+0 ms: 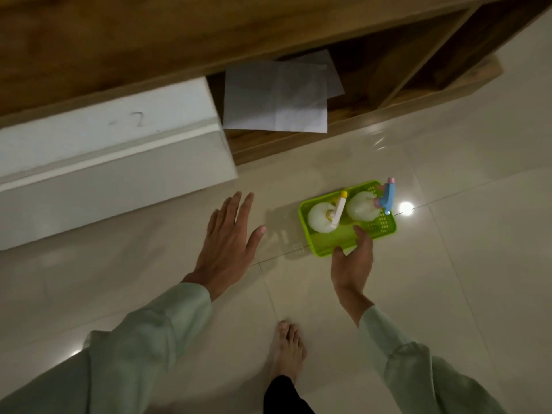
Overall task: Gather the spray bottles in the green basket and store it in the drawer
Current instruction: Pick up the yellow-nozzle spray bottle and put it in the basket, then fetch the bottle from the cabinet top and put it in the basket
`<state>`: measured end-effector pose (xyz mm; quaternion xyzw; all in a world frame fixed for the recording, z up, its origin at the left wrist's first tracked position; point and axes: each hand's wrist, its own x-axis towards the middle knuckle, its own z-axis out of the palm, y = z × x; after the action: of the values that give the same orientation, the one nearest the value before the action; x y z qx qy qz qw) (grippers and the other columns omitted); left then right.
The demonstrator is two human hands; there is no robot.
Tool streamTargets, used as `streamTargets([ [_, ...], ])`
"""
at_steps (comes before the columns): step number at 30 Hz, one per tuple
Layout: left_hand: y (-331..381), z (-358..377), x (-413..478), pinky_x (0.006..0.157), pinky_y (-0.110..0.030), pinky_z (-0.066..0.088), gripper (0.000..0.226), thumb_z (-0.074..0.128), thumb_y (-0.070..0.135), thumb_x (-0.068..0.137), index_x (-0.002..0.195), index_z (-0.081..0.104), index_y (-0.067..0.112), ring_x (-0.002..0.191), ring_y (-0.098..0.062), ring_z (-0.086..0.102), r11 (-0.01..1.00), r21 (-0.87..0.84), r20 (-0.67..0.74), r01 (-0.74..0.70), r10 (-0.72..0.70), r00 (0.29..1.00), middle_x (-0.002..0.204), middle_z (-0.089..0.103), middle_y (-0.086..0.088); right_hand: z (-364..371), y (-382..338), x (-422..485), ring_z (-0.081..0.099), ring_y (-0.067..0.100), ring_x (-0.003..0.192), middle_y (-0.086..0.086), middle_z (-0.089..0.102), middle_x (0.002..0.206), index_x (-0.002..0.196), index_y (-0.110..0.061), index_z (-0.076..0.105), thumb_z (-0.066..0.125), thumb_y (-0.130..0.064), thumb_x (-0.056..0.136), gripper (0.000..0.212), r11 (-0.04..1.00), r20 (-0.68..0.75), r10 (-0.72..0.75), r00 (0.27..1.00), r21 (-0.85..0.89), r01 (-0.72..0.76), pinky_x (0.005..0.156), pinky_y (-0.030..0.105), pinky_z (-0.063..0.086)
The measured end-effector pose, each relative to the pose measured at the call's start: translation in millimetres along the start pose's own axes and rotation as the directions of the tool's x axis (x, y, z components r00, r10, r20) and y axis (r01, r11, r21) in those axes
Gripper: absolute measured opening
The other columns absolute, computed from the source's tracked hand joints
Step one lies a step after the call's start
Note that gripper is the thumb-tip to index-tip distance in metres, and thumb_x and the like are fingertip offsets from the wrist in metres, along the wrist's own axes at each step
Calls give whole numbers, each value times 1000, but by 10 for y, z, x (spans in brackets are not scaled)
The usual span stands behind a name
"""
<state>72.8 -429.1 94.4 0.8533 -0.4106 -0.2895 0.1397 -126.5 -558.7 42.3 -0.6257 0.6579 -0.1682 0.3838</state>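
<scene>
Green basket [328,246] on floor [448,264], just in front of open drawer [298,141]. Two spray bottles upright inside — yellow-nozzle bottle [321,218] and blue-trigger bottle [363,204], side by side. Your right hand [352,264] clamped on basket's near rim. Your left hand [230,240] beside basket, fingers spread, holding nothing. White papers [274,97] lie in drawer.

A home room: glossy tiled floor [448,294], low wooden cabinet [179,40], bare foot [286,351]
</scene>
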Motion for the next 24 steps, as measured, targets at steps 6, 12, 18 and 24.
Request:
streamTargets([
  [6,-314,-987,-797,127,-45,12,65,32,48,104,159,9,22,156,-23,10,997,-46,-110,60,-65,992,168,11,-6,-86,-1174,-962,50,31,129,13,55,137,133,-4,54,66,4,81,55,964,140,-257,956,-35,265,107,31,38],
  [12,-1082,-1931,-1826,128,-42,9,66,30,50,104,159,5,25,157,-20,4,981,-115,-240,154,-178,954,169,6,-2,277,-2381,-2097,49,21,131,7,53,139,134,-12,55,64,3,81,56,831,310,-542,781,58,553,110,29,37],
  [18,-2181,-2763,-2805,127,-40,11,65,30,51,104,159,8,25,157,-20,7,956,-169,-342,241,-287,895,169,10,-3,985,-3301,-3390,44,11,136,-6,47,147,137,-26,51,66,-9,87,55,777,423,-598,681,95,622,105,9,28],
  [24,-3408,-3580,-3571,128,-41,10,66,29,51,104,159,6,23,157,-20,4,920,-218,-413,326,-390,823,169,9,-4,1901,-4146,-4694,38,9,141,-9,44,152,140,-25,51,66,-14,89,54,755,504,-627,594,207,622,115,28,33],
])
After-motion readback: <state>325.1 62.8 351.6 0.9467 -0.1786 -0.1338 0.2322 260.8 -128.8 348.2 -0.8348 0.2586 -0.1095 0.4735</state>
